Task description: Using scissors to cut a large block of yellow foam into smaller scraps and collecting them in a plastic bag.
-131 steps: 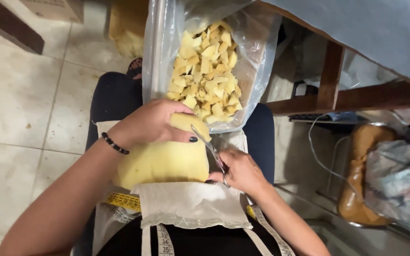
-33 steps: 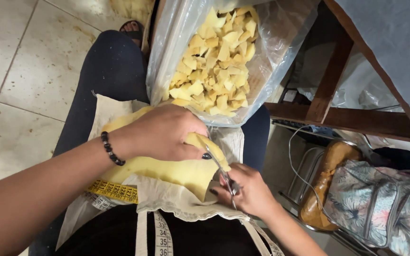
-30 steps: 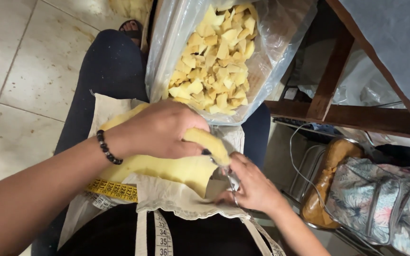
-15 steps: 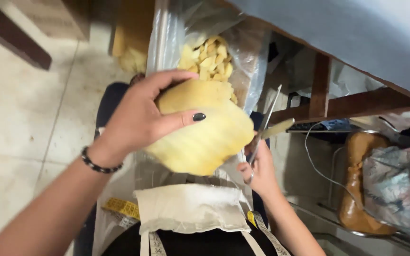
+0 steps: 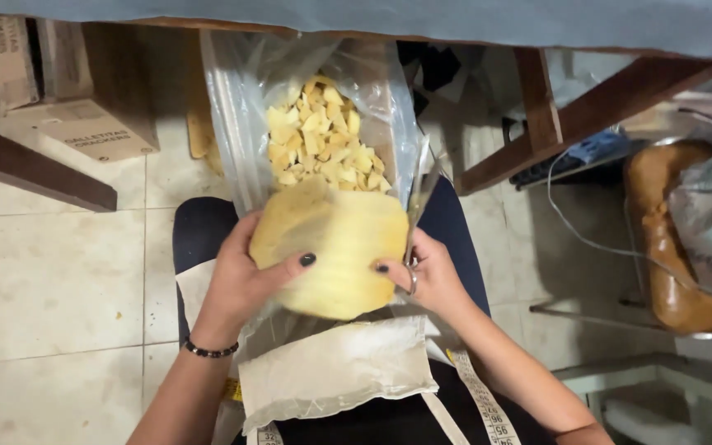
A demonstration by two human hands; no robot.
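At the upper left of the frame a cardboard box [image 5: 84, 132] sits on the tiled floor [image 5: 51, 280] beside a dark wooden beam [image 5: 35, 169]. Moving toward the centre, the left hand [image 5: 245, 280] — a dark beaded bracelet [image 5: 210, 351] on its wrist — grasps the left side of a large peeled yellow fruit [image 5: 331, 247], thumb laid across its face. The fruit is held at mid-frame, above the lap, just below the mouth of a clear plastic bag [image 5: 232, 107] that holds a heap of yellow fruit chunks [image 5: 323, 136] in the upper centre. Below the fruit a pale cloth [image 5: 335, 371] lies over the lap. The right hand [image 5: 430, 276] supports the fruit's right edge and is also closed on a knife [image 5: 416, 206] — its blade points up along the bag's side. A measuring tape [image 5: 484, 395] runs down at lower centre-right. At the far right stands a brown container [image 5: 669, 239] under the wooden table frame [image 5: 587, 107].
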